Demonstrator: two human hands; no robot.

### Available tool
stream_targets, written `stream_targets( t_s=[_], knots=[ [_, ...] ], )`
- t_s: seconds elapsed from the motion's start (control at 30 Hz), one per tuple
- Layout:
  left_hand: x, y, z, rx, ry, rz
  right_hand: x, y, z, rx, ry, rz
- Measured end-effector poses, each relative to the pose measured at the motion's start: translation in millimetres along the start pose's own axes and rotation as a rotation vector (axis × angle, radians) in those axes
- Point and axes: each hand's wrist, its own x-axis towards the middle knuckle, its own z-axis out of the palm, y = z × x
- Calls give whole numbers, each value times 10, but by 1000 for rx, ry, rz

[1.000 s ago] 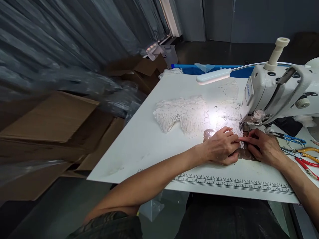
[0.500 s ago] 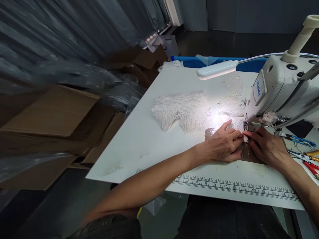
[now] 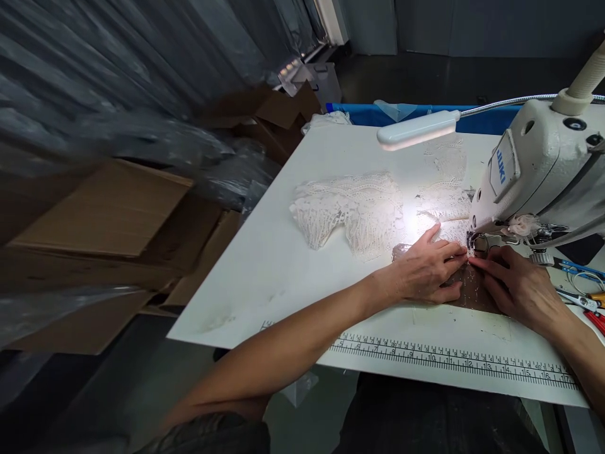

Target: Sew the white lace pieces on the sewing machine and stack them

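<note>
White lace [image 3: 444, 205] runs under the presser foot of a JUKI sewing machine [image 3: 534, 164]. My left hand [image 3: 430, 268] lies flat on the lace left of the foot, fingers apart and the fingertips close to the needle area. From the right, my right hand [image 3: 517, 284] reaches to the same spot. Its index finger is stretched toward the foot and the others are bent, gripping the lace edge just in front. Both hands' fingertips nearly meet there and hide most of that edge. A brown plate [image 3: 472, 293] with thread scraps shows between the hands.
Another folded lace piece [image 3: 350, 211] lies left on the white table [image 3: 265, 277]. A lamp [image 3: 418, 129] shines over the work. Scissors [image 3: 579, 297] and other tools lie at the right edge. A printed ruler [image 3: 439, 359] follows the front edge; cardboard boxes [image 3: 104, 208] stand left.
The whole view has shifted slightly, with the machine further right. My fingertips sit a little closer to the presser foot, and less of the lace edge shows between them.
</note>
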Motion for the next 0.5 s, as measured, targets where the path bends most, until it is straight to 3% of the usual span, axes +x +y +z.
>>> stream_targets(
  t_s=[0.37,0.5],
  knots=[
    [33,-34,5,-42,-20,-80,41,-82,9,-93,-99,100],
    [58,-31,-27,-83,-68,-130,24,-44,-48,30,-93,86]
  ],
)
